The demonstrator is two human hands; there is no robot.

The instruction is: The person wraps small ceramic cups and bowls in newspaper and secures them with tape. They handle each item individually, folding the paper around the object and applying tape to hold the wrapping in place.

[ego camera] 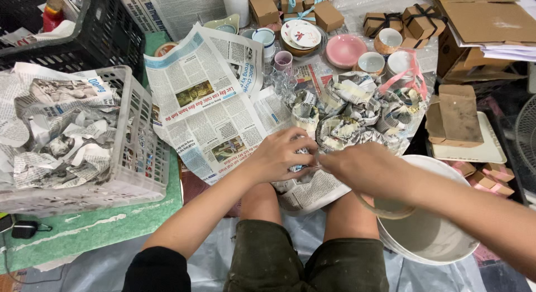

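Gripping a newspaper-wrapped bundle (306, 158) from either side, the left hand (277, 156) and right hand (363, 168) meet above the knees, fingers curled closed on the crumpled paper over an open newspaper sheet (206, 102). More wrapped pieces (357, 110) lie just beyond. A white basket (134, 158) of crumpled paper stands to the left; a white bucket (430, 236) sits under the right forearm. Pink and white bowls (357, 49) and ribboned cardboard boxes (402, 21) lie farther back.

light: bright, even | shadows: soft | focus: sharp | edges: wide-angle bend
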